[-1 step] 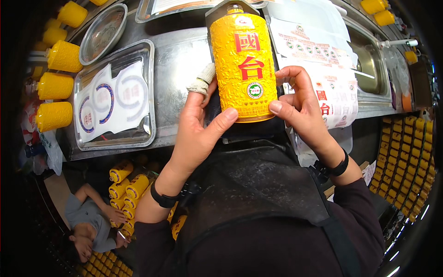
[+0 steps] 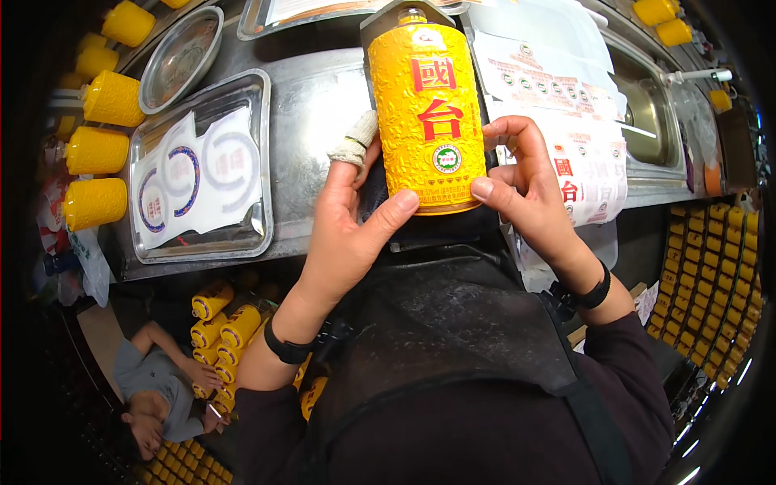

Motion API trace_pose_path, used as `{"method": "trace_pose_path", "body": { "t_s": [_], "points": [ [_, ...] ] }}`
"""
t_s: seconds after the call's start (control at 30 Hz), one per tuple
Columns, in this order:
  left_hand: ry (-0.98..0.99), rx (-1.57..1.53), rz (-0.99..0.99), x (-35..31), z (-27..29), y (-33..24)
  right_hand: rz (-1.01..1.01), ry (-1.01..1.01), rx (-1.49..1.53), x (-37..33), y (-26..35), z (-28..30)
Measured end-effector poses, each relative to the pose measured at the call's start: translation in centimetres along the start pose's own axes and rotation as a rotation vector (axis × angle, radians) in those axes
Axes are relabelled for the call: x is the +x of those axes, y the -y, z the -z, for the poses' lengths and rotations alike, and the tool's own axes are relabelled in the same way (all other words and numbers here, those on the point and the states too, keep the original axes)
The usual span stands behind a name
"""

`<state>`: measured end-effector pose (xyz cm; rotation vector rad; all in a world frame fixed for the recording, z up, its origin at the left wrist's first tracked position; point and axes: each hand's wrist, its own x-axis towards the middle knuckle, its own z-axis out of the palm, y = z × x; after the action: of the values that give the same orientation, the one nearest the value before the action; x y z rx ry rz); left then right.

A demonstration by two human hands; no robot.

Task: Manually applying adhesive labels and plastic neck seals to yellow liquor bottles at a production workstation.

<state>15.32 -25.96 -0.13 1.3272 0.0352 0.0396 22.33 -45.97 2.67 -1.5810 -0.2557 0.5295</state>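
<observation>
A yellow embossed bottle (image 2: pixel 427 89) lies in front of me on a dark support, its neck pointing away. Red characters and a small round green-and-white emblem decorate its front. My left hand (image 2: pixel 343 198) holds its lower left side, thumb on the front near the base. A whitish cloth wrap (image 2: pixel 354 139) covers a finger of that hand. On the other side, my right hand (image 2: pixel 529 186) has its thumb pressed at the lower right edge and a bent index finger against the side. The remaining fingers are partly hidden.
At left, a metal tray (image 2: pixel 260 206) holds curved decal sheets (image 2: pixel 234 162), near a metal bowl (image 2: pixel 182 61) and yellow bottles (image 2: pixel 95 151). Printed label sheets (image 2: pixel 594 170) lie right, before a sink (image 2: pixel 651 121). Another person (image 2: pixel 158 372) is lower left by stacked bottles (image 2: pixel 240 325).
</observation>
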Motion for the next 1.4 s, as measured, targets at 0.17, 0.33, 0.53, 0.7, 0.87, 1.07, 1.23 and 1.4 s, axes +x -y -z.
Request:
{"method": "trace_pose_path", "body": {
  "t_s": [0.17,0.33,0.53,0.7,0.87,1.07,1.23,1.4],
  "points": [
    [-0.006,0.005,-0.005,0.1,-0.1,0.0,0.020,-0.003,-0.013,0.0,-0.2,0.0],
    [-0.004,0.019,-0.007,0.0,0.0,0.0,0.028,-0.006,-0.029,0.0,-0.3,0.0],
    [-0.006,0.021,0.001,-0.1,0.0,0.0,0.030,-0.011,-0.036,0.0,-0.2,-0.2],
    [-0.020,-0.097,0.074,-0.1,0.4,0.3,0.005,-0.008,-0.030,0.0,0.3,0.3],
    [-0.022,-0.120,0.082,-0.1,0.7,0.3,-0.032,0.051,0.052,0.0,0.1,1.0],
    [0.001,-0.047,0.045,0.1,0.1,0.0,-0.017,0.044,0.089,-0.1,-0.4,1.1],
    [-0.009,-0.009,0.010,0.1,-0.4,0.0,-0.019,0.048,0.083,-0.2,-0.2,1.1],
    [-0.029,-0.017,0.043,0.0,-0.4,0.1,-0.030,0.055,0.063,-0.2,-0.1,1.0]
  ]
}}
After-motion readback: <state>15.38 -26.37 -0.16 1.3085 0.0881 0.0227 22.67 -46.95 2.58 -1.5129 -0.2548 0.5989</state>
